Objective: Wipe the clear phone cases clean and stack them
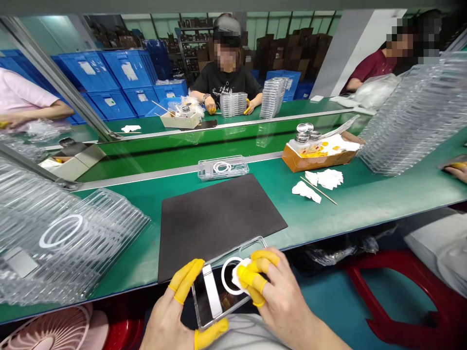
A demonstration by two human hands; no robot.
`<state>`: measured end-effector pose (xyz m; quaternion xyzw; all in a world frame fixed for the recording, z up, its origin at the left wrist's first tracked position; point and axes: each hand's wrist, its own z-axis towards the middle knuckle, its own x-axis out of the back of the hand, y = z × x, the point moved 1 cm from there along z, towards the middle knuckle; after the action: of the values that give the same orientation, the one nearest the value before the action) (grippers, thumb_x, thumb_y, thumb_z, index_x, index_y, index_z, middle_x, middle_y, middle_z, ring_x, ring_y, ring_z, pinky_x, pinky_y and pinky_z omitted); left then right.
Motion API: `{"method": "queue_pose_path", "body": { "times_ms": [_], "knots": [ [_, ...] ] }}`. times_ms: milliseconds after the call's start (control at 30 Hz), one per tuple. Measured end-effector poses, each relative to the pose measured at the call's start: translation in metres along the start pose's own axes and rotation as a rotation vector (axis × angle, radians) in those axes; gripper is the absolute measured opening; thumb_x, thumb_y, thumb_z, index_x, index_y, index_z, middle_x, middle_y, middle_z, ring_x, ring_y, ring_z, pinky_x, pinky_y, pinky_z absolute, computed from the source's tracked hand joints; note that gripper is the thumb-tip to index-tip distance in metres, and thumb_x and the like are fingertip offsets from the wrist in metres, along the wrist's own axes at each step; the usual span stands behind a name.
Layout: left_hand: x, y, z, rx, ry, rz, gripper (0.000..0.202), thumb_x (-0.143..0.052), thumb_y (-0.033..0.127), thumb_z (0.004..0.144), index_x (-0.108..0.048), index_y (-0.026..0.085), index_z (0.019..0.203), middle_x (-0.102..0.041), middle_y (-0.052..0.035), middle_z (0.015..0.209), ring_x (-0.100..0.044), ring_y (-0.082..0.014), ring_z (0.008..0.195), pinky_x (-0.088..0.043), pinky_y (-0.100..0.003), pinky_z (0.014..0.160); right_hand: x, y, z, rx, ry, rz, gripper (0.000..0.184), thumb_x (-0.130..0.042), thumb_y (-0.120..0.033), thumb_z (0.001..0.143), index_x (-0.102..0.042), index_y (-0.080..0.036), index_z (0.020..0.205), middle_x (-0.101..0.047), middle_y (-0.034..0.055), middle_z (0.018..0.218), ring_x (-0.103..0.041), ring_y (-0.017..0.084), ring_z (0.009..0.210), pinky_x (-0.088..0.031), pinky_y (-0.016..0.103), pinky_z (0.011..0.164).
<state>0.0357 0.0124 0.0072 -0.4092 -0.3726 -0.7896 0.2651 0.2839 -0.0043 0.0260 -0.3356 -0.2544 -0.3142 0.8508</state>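
My left hand (174,307) grips a clear phone case (228,297) by its end, with yellow finger cots on the fingers and thumb. A white ring and a white strip show on the case, which is tilted just over the table's front edge. In my right hand (275,287), also in yellow finger cots, a small white wipe (239,273) is pinched and pressed against the case beside the ring. The fingers hide part of the wipe. Behind the case lies a black mat (219,211).
Stacks of clear cases (113,228) rise at left and a tall stack (404,126) at right. A clear case with a ring (223,167) lies behind the mat. Wipes (328,179), a wooden stick (319,190) and an orange box (314,163) with metal-topped bottles sit right. Other people work across the partition.
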Motion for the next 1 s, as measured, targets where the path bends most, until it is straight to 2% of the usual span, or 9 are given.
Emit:
{"method": "queue_pose_path", "body": {
  "times_ms": [133, 200, 267, 367, 500, 667, 833, 933, 1000],
  "knots": [
    [-0.001, -0.004, -0.002, 0.031, 0.009, -0.016, 0.084, -0.078, 0.057, 0.069, -0.046, 0.020, 0.137, -0.061, -0.0138, 0.128, -0.066, -0.0315, 0.111, -0.057, -0.037, 0.093, 0.024, 0.036, -0.030, -0.126, 0.047, -0.112, 0.017, -0.056, -0.009, 0.085, -0.067, -0.020, 0.094, -0.063, 0.0073, 0.090, -0.058, 0.024, 0.096, -0.046, 0.046, 0.088],
    [-0.002, -0.006, -0.002, 0.032, 0.024, -0.035, 0.084, -0.078, 0.056, 0.069, -0.046, 0.020, 0.137, -0.061, -0.0128, 0.128, -0.065, -0.0312, 0.112, -0.056, -0.038, 0.095, 0.039, 0.057, -0.046, -0.285, 0.108, -0.077, 0.014, -0.061, -0.016, 0.086, -0.069, -0.023, 0.095, -0.064, 0.0064, 0.095, -0.060, 0.023, 0.095, -0.049, 0.039, 0.083],
    [-0.002, -0.008, -0.002, 0.020, 0.044, -0.054, 0.084, -0.078, 0.055, 0.069, -0.045, 0.019, 0.138, -0.062, -0.0129, 0.128, -0.065, -0.0310, 0.113, -0.055, -0.037, 0.096, 0.046, 0.072, -0.054, -0.457, 0.200, 0.063, 0.015, -0.064, -0.021, 0.086, -0.070, -0.026, 0.099, -0.064, 0.0056, 0.101, -0.062, 0.021, 0.094, -0.052, 0.034, 0.079],
    [-0.004, -0.010, -0.003, 0.055, 0.027, -0.083, 0.083, -0.077, 0.054, 0.071, -0.044, 0.020, 0.139, -0.060, -0.0133, 0.131, -0.064, -0.0311, 0.114, -0.055, -0.037, 0.096, 0.043, 0.081, -0.047, -0.631, 0.338, 0.354, 0.017, -0.070, -0.025, 0.082, -0.072, -0.027, 0.099, -0.066, 0.0048, 0.105, -0.065, 0.020, 0.094, -0.055, 0.031, 0.080],
    [-0.007, -0.010, -0.010, 0.162, 0.014, -0.126, 0.086, -0.075, 0.057, 0.072, -0.040, 0.023, 0.143, -0.056, -0.0135, 0.136, -0.061, -0.0342, 0.118, -0.055, -0.041, 0.096, 0.032, 0.089, -0.017, -0.733, 0.449, 0.650, 0.020, -0.079, -0.030, 0.074, -0.074, -0.027, 0.093, -0.071, 0.0042, 0.096, -0.068, 0.022, 0.089, -0.058, 0.034, 0.080],
    [-0.008, -0.011, -0.014, 0.190, 0.041, -0.169, 0.084, -0.072, 0.058, 0.074, -0.039, 0.027, 0.145, -0.058, -0.0124, 0.134, -0.065, -0.0336, 0.112, -0.054, -0.042, 0.098, 0.026, 0.106, 0.015, -0.739, 0.497, 0.786, 0.028, -0.083, -0.045, 0.066, -0.075, -0.024, 0.083, -0.072, 0.0056, 0.079, -0.068, 0.020, 0.068, -0.060, 0.035, 0.065],
    [-0.004, -0.010, -0.007, 0.071, 0.037, -0.128, 0.095, -0.080, 0.055, 0.068, -0.036, 0.022, 0.145, -0.059, -0.0159, 0.132, -0.062, -0.0347, 0.116, -0.055, -0.043, 0.096, 0.019, 0.113, 0.015, -0.724, 0.451, 0.780, 0.028, -0.081, -0.047, 0.068, -0.075, -0.024, 0.083, -0.071, 0.0044, 0.076, -0.067, 0.020, 0.067, -0.059, 0.035, 0.064],
    [-0.004, -0.010, -0.005, 0.034, 0.016, -0.105, 0.095, -0.080, 0.055, 0.067, -0.036, 0.020, 0.143, -0.060, -0.0165, 0.132, -0.061, -0.0339, 0.118, -0.054, -0.042, 0.097, 0.015, 0.098, 0.015, -0.651, 0.317, 0.696, 0.017, -0.078, -0.035, 0.074, -0.075, -0.025, 0.087, -0.071, 0.0048, 0.085, -0.067, 0.021, 0.077, -0.058, 0.036, 0.072],
    [-0.005, -0.011, -0.005, 0.030, 0.016, -0.113, 0.093, -0.079, 0.056, 0.069, -0.036, 0.021, 0.143, -0.059, -0.0162, 0.132, -0.061, -0.0334, 0.118, -0.053, -0.041, 0.099, 0.009, 0.077, 0.023, -0.456, 0.150, 0.546, 0.012, -0.072, -0.026, 0.081, -0.074, -0.026, 0.093, -0.069, 0.0047, 0.093, -0.065, 0.022, 0.090, -0.055, 0.037, 0.080]
  ]
}}
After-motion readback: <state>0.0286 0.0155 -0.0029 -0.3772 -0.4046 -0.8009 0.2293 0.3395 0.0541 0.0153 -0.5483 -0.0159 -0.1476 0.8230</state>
